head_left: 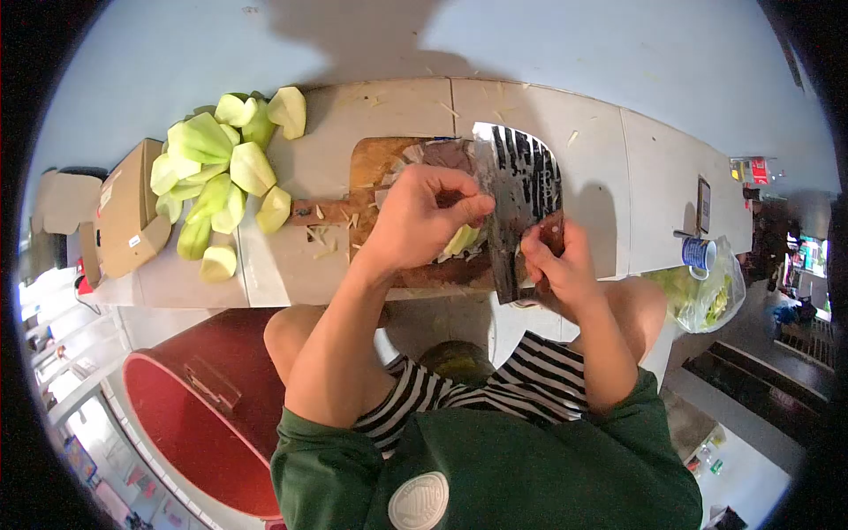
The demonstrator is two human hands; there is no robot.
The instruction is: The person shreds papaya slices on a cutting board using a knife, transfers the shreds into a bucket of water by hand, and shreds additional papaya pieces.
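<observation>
With right hand [565, 265] clamped on the dark-streaked steel cleaver [530, 181] and left hand [420, 216] pinched, fingertips together beside it, imo just tuck those tips back and steady the pale-green vegetable pieces [461, 240] on the brown wooden board [371, 159].

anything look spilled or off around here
Some pale shreds lie on the table beside and behind the board, strayed off its surface. The knife also has black streaks on its blade; whether residue or finish, I can't tell.
</observation>
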